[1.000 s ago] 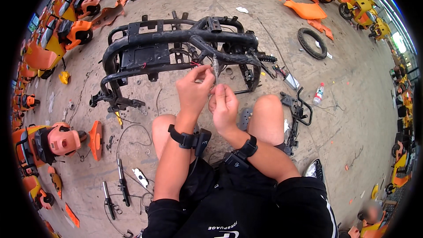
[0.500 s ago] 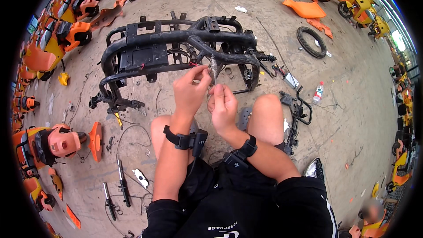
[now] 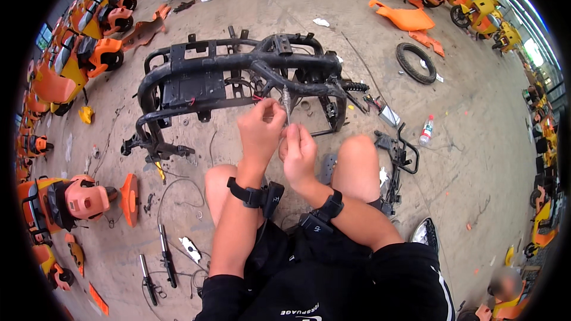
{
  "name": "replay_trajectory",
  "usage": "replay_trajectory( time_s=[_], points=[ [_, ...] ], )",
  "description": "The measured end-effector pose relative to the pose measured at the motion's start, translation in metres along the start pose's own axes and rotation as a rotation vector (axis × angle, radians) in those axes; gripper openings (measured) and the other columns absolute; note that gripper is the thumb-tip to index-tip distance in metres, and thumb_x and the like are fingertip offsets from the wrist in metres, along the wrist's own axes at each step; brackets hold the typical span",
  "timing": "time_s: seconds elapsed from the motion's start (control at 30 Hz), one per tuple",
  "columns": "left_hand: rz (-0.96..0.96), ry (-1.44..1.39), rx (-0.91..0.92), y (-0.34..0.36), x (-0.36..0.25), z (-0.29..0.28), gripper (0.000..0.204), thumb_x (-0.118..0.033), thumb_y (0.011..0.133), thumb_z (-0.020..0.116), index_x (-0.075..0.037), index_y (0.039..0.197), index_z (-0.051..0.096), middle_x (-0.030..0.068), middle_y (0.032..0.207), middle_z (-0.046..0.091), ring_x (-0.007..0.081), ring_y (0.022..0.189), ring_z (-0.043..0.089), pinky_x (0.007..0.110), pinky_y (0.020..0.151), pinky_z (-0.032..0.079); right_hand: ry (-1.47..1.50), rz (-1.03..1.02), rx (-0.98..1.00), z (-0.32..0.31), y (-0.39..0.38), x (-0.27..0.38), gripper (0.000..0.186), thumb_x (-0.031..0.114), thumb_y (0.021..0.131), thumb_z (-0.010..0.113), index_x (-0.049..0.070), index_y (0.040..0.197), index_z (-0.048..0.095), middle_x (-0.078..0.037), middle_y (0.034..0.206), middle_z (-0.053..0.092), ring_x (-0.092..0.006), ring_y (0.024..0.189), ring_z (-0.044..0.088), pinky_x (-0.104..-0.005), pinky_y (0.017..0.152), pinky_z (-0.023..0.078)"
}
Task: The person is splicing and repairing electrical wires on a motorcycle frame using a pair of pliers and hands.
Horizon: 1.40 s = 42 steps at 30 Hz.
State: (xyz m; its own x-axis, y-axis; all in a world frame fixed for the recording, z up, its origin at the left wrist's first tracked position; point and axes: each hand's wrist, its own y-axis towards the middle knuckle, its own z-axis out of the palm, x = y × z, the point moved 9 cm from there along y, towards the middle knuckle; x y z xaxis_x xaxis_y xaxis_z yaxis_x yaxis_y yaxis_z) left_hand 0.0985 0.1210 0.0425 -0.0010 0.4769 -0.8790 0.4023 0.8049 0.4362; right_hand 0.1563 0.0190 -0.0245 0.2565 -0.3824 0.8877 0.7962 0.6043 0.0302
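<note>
A thin silvery rod with a coiled, spring-like upper part (image 3: 286, 96) points up from my hands. Its lower end is pinched between the thumb and fingers of my right hand (image 3: 299, 157). Beside it, to the left, my left hand (image 3: 260, 131) is closed, thumb against fingertips; what it pinches, if anything, is too small to tell. Just beyond my hands a black tubular scooter frame (image 3: 202, 62) rests on the floor. The rod's top overlaps the frame's near side in the picture; whether they touch I cannot tell. Short red wires show on the frame by my left hand.
Two telescopic fork tubes (image 3: 166, 255) and loose cable lie at the lower left. To the right are a bottle (image 3: 426, 131), a bent black tube part (image 3: 410, 157) and a tyre (image 3: 416, 63). Orange panels (image 3: 404, 16) lie farther off. Parked scooters (image 3: 89, 65) line the sides.
The view has tilted slightly, so the frame sits a little lower in the picture. My hands keep almost the same pose, with the rod still between them.
</note>
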Motion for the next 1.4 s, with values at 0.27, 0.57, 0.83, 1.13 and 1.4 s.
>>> replay_trajectory(
  time_s=[0.27,0.57,0.83,1.13,1.4],
  points=[
    [0.117,0.048,-0.081,-0.004,-0.008,-0.001,0.010,-0.004,0.079,0.065,0.003,0.086,0.066,0.0144,0.074,0.069,0.0231,0.069,0.071,0.030,0.062,0.055,0.035,0.013,-0.005,-0.002,-0.001,0.001,0.030,0.026,0.102,0.043,0.004,0.084,0.052,0.006,0.055,0.037,-0.0023,0.047,0.030,-0.0217,0.043,0.023],
    [0.116,0.083,-0.011,0.001,-0.004,0.003,0.010,-0.006,0.080,0.065,0.001,0.087,0.065,0.0147,0.074,0.068,0.0240,0.067,0.070,0.031,0.058,0.054,0.009,-0.002,-0.009,-0.006,0.005,0.002,0.029,0.028,0.102,0.044,0.005,0.086,0.053,0.006,0.055,0.038,-0.0032,0.046,0.032,-0.0212,0.042,0.025],
    [0.350,0.177,0.009,-0.010,-0.013,0.002,0.010,-0.005,0.078,0.064,-0.003,0.088,0.063,0.0116,0.069,0.061,0.0262,0.059,0.063,0.034,0.052,0.048,-0.118,0.037,-0.048,-0.018,-0.001,-0.004,0.026,0.031,0.099,0.050,0.008,0.091,0.057,0.008,0.062,0.042,-0.0014,0.051,0.036,-0.0182,0.045,0.027],
    [0.318,0.144,-0.069,-0.012,-0.009,0.003,0.012,-0.005,0.075,0.064,0.000,0.086,0.061,0.0140,0.066,0.060,0.0303,0.058,0.062,0.037,0.053,0.050,-0.086,-0.022,-0.004,-0.019,0.003,-0.005,0.024,0.026,0.102,0.045,0.005,0.092,0.051,0.003,0.063,0.044,-0.0025,0.050,0.035,-0.0196,0.043,0.027],
    [0.315,0.119,-0.051,-0.006,-0.012,0.000,0.013,-0.007,0.075,0.066,-0.001,0.086,0.064,0.0127,0.069,0.063,0.0270,0.057,0.063,0.035,0.054,0.050,-0.115,-0.033,-0.017,-0.015,0.006,0.006,0.026,0.028,0.102,0.044,0.006,0.091,0.052,0.005,0.055,0.037,-0.0028,0.047,0.033,-0.0195,0.043,0.025]
  ],
)
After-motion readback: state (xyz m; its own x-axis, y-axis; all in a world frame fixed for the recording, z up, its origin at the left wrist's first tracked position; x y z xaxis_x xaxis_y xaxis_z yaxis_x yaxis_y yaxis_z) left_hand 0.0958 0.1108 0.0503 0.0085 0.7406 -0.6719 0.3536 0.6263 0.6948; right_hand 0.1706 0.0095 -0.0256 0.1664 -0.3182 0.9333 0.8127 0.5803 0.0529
